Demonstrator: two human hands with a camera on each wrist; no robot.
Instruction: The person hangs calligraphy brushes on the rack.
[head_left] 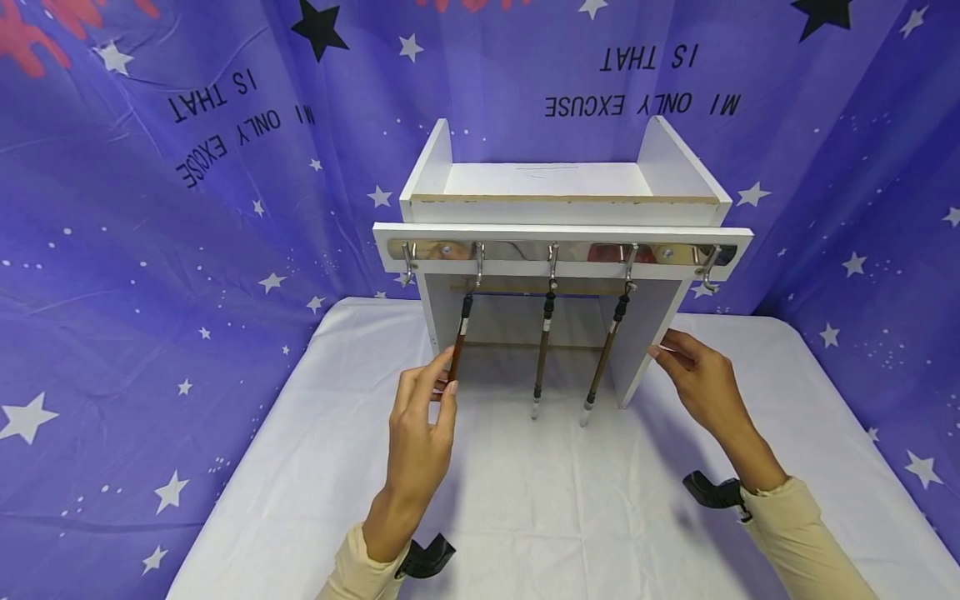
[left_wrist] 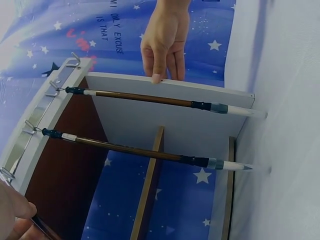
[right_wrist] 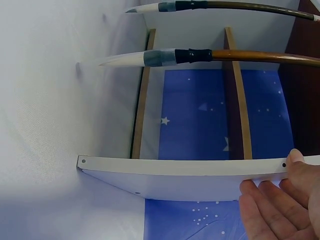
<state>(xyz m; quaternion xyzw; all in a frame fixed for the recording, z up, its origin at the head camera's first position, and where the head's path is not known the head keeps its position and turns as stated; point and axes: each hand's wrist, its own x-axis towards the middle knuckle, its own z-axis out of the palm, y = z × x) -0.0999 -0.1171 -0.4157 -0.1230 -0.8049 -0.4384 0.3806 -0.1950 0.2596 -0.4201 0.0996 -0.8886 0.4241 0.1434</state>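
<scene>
Between thumb and fingers, my left hand [head_left: 420, 421] pinches the dark handle of a paintbrush [head_left: 460, 337], its top end just under the second hook from the left. The lower end of this brush is hidden behind the hand. Two more brown-handled paintbrushes hang by loops from hooks to the right: the middle brush [head_left: 543, 346] and the right brush [head_left: 606, 354], pale tips down. My right hand [head_left: 701, 383] holds the front edge of the white rack's right side panel [right_wrist: 185, 167], thumb on the edge and fingers along the outer face.
The white wooden rack [head_left: 562, 232] stands on a white-covered table [head_left: 540, 517], with a metal hook strip [head_left: 517, 252] across its front and a shelf [head_left: 547, 179] on top. A purple star-printed curtain [head_left: 187, 250] surrounds the table. Black wrist mounts [head_left: 426, 557] sit at both cuffs.
</scene>
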